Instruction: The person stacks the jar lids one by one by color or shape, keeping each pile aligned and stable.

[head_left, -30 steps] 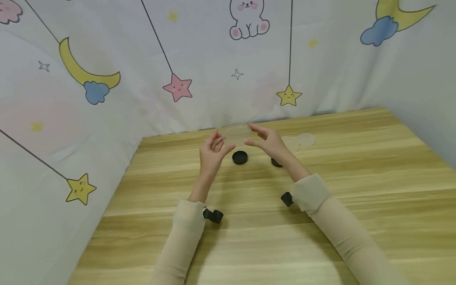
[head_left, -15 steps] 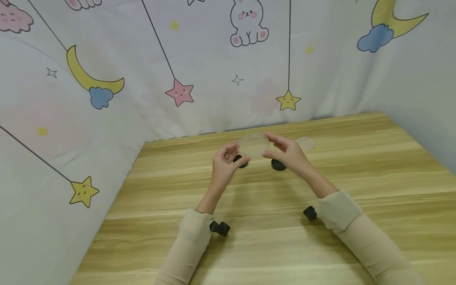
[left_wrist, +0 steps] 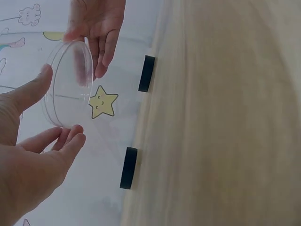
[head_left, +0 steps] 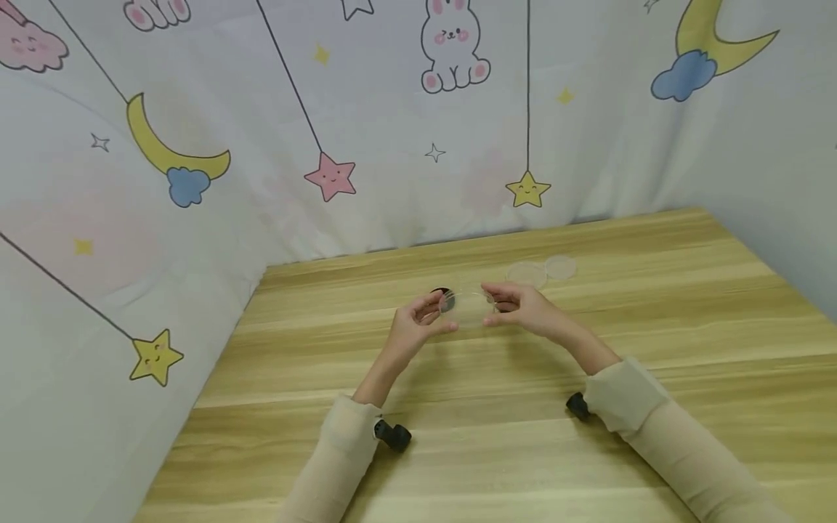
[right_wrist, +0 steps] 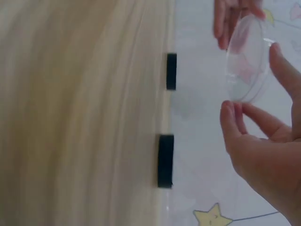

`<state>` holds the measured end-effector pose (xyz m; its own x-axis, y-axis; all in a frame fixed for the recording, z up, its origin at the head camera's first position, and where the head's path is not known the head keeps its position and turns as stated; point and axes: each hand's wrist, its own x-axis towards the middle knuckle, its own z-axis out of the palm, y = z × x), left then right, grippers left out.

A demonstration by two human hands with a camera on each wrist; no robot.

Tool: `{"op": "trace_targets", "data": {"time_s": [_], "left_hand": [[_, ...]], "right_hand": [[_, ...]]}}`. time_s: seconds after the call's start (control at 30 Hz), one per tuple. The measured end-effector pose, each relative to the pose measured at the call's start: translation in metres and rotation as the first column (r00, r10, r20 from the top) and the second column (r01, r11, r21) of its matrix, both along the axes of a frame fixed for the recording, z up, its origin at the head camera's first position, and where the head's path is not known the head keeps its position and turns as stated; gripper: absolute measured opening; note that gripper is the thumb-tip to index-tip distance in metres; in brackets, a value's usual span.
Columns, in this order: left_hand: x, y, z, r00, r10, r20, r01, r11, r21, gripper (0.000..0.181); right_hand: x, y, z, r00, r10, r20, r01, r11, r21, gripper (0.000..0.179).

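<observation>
Between both hands is a clear, shallow petri dish (head_left: 468,312), see-through enough that the table shows behind it. My left hand (head_left: 413,325) pinches its left edge between thumb and fingers. On the opposite edge, the thumb and fingers of my right hand (head_left: 530,311) hold it too. Both wrist views show the dish (left_wrist: 70,87) raised above the tabletop. Just behind it in the head view sits a black round disc (head_left: 447,297), partly overlapped by dish and fingers. A second black disc (right_wrist: 165,161) shows in the wrist views; the right hand mostly hides it from the head camera.
Two clear round pieces (head_left: 527,274) (head_left: 560,266) lie side by side at the back of the wooden table (head_left: 458,450). A white printed curtain (head_left: 392,109) hangs along the far edge. Each sleeve carries a small black camera (head_left: 393,434).
Both hands, holding the dish throughout, have moved it to the right and then lower, nearer the front. The clear pieces behind the right hand are uncovered again. The head view has tilted slightly up.
</observation>
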<state>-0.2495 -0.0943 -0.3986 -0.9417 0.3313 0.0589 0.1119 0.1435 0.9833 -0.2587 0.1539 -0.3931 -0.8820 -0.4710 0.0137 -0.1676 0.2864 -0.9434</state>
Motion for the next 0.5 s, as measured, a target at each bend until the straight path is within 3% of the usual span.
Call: {"op": "trace_targets", "data": {"time_s": [0.17,0.3,0.5], "left_hand": [[-0.004,-0.007,-0.012,0.993,-0.042,0.110,0.044,0.999,-0.016,0.070],[-0.008,-0.010,-0.018,0.987,-0.061,0.150,0.067,0.997,-0.031,0.070],[-0.011,-0.010,-0.024,0.981,-0.016,0.192,0.027,0.998,-0.054,0.070]], "right_hand": [[-0.001,-0.005,-0.007,0.998,0.007,0.060,-0.007,1.000,-0.001,0.071],[-0.002,-0.007,-0.013,0.996,0.002,0.092,-0.003,1.000,0.010,0.071],[-0.004,-0.012,-0.023,0.992,0.008,0.124,-0.012,0.999,0.030,0.071]]}}
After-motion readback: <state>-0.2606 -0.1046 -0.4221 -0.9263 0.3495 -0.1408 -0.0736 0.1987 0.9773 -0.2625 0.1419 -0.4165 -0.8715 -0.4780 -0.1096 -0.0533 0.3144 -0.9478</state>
